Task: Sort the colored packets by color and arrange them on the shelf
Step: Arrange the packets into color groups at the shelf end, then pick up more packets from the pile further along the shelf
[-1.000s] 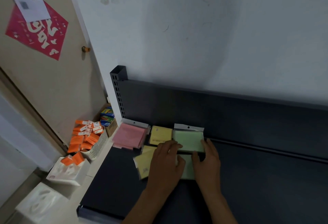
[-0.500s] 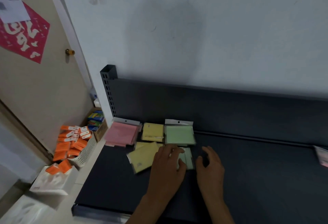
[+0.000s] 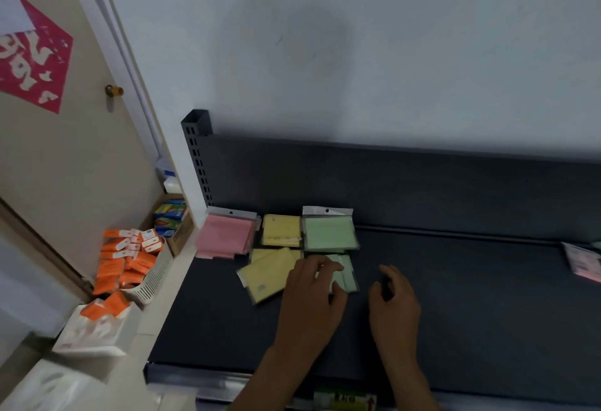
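Observation:
On the dark shelf (image 3: 455, 313), a pink packet stack (image 3: 224, 236), a yellow stack (image 3: 281, 230) and a green stack (image 3: 328, 231) lie side by side against the back left. In front of them lie a loose yellow packet (image 3: 266, 275) and a loose green packet (image 3: 346, 272). My left hand (image 3: 312, 293) rests over the loose green packet, fingers lightly curled on its left part, hiding some of it. My right hand (image 3: 393, 296) hovers just right of that packet, fingers relaxed, holding nothing.
More pink packets (image 3: 583, 259) lie at the shelf's far right edge. Left of the shelf stand a white basket (image 3: 156, 275) of orange packs, white tissue boxes (image 3: 94, 336) and a carton of colourful boxes (image 3: 170, 218). A door (image 3: 65, 150) is at left.
Both hands drew back from the green stack toward me. The right hand moved off to the right of the loose green packet; the left hand stays on it.

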`<state>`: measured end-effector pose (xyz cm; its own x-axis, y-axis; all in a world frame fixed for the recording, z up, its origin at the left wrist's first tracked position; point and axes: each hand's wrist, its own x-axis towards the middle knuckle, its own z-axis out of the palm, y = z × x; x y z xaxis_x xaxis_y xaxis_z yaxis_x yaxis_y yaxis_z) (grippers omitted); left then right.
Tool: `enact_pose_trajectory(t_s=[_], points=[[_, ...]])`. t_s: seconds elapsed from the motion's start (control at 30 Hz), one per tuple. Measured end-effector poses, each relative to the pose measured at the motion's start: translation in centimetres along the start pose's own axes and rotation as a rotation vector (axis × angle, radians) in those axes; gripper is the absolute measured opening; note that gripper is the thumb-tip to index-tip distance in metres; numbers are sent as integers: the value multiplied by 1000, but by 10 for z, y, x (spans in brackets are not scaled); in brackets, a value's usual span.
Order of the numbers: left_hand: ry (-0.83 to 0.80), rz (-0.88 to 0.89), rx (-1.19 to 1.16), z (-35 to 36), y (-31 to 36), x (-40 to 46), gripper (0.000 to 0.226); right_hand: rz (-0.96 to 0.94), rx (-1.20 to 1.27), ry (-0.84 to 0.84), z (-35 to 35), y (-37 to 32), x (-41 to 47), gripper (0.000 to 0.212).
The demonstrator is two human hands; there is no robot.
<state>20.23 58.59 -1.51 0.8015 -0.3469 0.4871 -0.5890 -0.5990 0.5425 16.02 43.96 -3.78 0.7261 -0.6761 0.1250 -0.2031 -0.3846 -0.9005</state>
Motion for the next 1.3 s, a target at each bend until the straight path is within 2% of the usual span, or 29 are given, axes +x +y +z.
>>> enact_pose_trajectory(t_s=[0.27, 0.67, 1.17, 1.3], points=[[-22, -42, 19, -2, -5, 0, 26, -41, 10, -4, 6, -2, -2, 39], [-120, -9, -7, 28, 32, -1, 30, -28, -52, 4, -36, 15, -3, 41], [-251, 126, -32, 79, 93, 11, 31, -8, -67, 196, -111, 27, 10, 33], [-294, 156, -44, 97, 122, 18, 31, 29, -80, 199, -142, 40, 18, 36]])
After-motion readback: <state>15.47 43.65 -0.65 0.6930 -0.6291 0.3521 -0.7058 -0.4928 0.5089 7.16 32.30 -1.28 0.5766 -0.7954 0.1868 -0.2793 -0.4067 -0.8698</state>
